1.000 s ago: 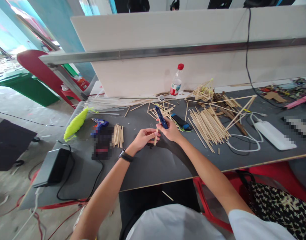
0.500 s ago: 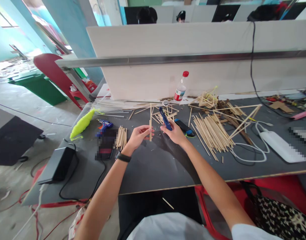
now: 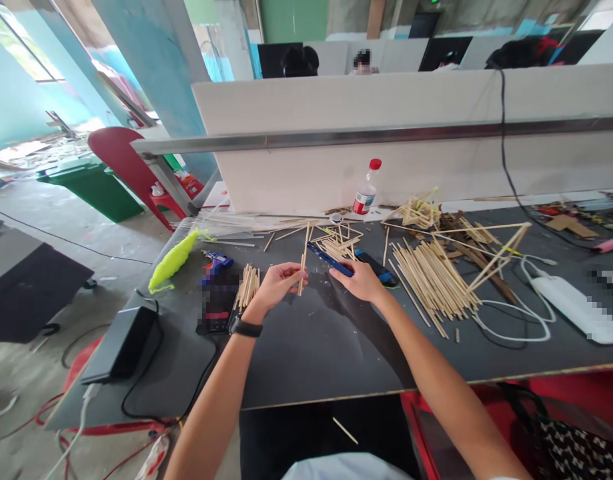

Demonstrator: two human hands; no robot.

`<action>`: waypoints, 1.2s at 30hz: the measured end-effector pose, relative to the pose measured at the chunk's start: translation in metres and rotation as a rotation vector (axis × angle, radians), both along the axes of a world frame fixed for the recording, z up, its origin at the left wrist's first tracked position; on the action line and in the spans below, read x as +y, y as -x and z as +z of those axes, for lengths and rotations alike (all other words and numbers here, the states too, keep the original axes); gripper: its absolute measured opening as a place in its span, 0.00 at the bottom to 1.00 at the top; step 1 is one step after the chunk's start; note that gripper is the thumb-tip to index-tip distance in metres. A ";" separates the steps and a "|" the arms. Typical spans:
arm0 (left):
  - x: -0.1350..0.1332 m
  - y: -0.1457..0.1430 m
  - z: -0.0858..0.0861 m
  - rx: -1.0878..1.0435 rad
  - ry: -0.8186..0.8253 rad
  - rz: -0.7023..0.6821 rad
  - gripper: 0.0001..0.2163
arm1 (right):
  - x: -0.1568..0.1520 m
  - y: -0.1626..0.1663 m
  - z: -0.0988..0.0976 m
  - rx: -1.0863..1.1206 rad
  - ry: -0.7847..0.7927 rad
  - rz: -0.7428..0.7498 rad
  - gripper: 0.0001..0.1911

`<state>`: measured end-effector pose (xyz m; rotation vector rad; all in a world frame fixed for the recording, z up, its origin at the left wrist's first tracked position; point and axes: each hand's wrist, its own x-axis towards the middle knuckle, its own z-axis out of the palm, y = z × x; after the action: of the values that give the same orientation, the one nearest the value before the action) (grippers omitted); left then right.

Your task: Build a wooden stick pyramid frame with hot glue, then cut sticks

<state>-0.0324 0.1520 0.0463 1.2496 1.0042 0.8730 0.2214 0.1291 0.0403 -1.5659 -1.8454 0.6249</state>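
Note:
My left hand [image 3: 279, 287] is closed in a pinch on thin wooden sticks [image 3: 304, 263], a long one with a shorter one alongside, held upright above the table. My right hand [image 3: 363, 280] is closed around a dark blue utility knife [image 3: 331, 259]. The knife lies slanted, its far end pointing left and close to the sticks. Whether it touches them I cannot tell. Behind the hands lies a jumble of short sticks [image 3: 343, 245]. A blue and black object [image 3: 379, 268] sits just beyond my right hand.
Many cut sticks [image 3: 431, 283] lie on the right, beside a triangular stick frame [image 3: 501, 257] and a white power bank [image 3: 576, 300]. On the left are a small stick bundle [image 3: 247, 285], a blue glue gun [image 3: 216, 261] and a yellow-green pouch [image 3: 173, 259]. A bottle [image 3: 366, 190] stands at the back.
The utility knife has swung from steeply upright to a slant, its far end now nearer the sticks in my left hand. My view has tilted up slightly.

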 end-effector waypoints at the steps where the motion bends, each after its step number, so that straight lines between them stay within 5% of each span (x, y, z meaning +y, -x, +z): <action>1: 0.000 0.000 -0.001 0.008 -0.005 -0.005 0.24 | 0.000 -0.002 0.001 -0.006 0.005 0.010 0.21; 21: -0.003 0.005 -0.003 -0.015 0.082 -0.163 0.27 | 0.000 -0.029 0.000 -0.098 -0.010 0.096 0.23; 36: -0.004 -0.004 -0.009 0.063 0.030 -0.107 0.25 | -0.008 -0.023 0.013 -0.095 0.030 0.116 0.19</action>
<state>-0.0283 0.1481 0.0370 1.2998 0.9869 0.7371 0.2447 0.1213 0.0529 -1.5403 -2.0171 0.6430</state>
